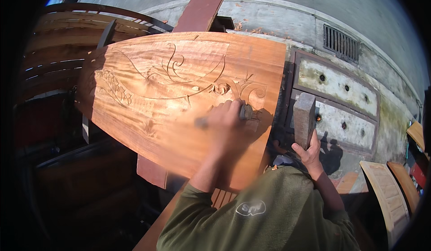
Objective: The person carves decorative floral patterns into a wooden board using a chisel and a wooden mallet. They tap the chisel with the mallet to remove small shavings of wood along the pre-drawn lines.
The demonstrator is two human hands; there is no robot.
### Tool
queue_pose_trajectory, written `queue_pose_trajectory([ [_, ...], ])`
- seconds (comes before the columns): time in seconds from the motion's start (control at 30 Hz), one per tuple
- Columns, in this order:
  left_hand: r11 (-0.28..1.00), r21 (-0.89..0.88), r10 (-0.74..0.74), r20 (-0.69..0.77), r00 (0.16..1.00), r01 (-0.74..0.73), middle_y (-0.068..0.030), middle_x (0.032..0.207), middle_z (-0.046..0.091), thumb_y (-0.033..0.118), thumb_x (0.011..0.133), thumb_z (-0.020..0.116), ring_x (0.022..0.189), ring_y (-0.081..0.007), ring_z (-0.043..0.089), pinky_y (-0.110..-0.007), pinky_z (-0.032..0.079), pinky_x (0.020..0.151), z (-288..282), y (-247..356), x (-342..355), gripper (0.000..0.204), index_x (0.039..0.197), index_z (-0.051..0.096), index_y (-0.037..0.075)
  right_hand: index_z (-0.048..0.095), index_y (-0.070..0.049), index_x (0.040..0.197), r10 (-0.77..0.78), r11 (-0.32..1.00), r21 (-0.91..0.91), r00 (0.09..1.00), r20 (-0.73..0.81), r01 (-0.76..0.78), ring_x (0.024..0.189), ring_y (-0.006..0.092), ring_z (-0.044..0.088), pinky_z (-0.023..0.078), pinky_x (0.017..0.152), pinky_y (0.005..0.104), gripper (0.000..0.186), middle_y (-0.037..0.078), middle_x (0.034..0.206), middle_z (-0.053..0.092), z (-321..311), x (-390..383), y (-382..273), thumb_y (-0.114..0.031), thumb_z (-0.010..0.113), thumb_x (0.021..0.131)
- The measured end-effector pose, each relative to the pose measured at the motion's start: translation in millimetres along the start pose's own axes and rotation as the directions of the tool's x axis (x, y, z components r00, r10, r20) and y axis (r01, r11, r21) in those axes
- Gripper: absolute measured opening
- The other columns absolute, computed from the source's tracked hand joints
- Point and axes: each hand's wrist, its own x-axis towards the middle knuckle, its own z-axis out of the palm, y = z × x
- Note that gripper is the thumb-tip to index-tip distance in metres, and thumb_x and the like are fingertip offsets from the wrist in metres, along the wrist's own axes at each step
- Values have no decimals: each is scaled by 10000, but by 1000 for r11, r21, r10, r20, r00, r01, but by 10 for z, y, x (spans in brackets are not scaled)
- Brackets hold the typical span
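Note:
A large reddish-brown wooden panel [179,129] lies in front of me, carved with curling vines and a leafy or scaly motif. Over its right part, my left hand [224,116] is closed round a short tool [245,112] whose dark ends stick out on either side. Motion blurs this hand, so the tool's exact kind cannot be made out. To the right of the panel, my right hand [310,153] grips the lower end of a heavy, block-shaped wooden mallet [305,116], held upright. Small wood chips [195,88] lie near the carved scroll.
Reddish-brown boards [202,11] stick out beneath the panel at back and front. Slatted wooden furniture [58,35] stands at the left. Pale concrete covers with holes [336,82] and a metal drain grate [341,43] lie at the right. Wooden panels [385,197] rest at the lower right.

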Motion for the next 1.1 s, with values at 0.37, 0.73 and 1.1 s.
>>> queue_pose_trajectory([
  [0.37, 929, 179, -368, 354, 859, 324, -201, 863, 753, 301, 852, 806, 867, -447, 735, -534, 569, 751, 375, -922, 265, 293, 968, 735, 42, 587, 35, 1249, 232, 941, 216, 960, 158, -263, 853, 201, 681, 537, 786, 358, 664, 91, 951, 701, -125, 39, -117, -471, 818, 887],
  [0.73, 773, 305, -598, 55, 800, 557, -119, 1074, 769, 199, 818, 872, 942, -367, 757, -456, 594, 802, -191, -727, -127, 367, 1142, 729, 103, 563, -46, 1160, 312, 877, 373, 949, 40, -304, 720, 135, 601, 496, 666, 305, 473, 39, 861, 616, -465, -95, -62, -409, 772, 941],
  [1.1, 871, 264, -487, 350, 800, 415, -179, 1055, 714, 121, 887, 706, 928, -375, 758, -483, 621, 744, 562, -696, 188, 191, 1047, 641, 37, 537, -39, 1302, 253, 885, 317, 924, 285, -340, 759, 131, 618, 506, 681, 288, 630, 35, 892, 625, 59, 538, -104, -363, 867, 875],
])
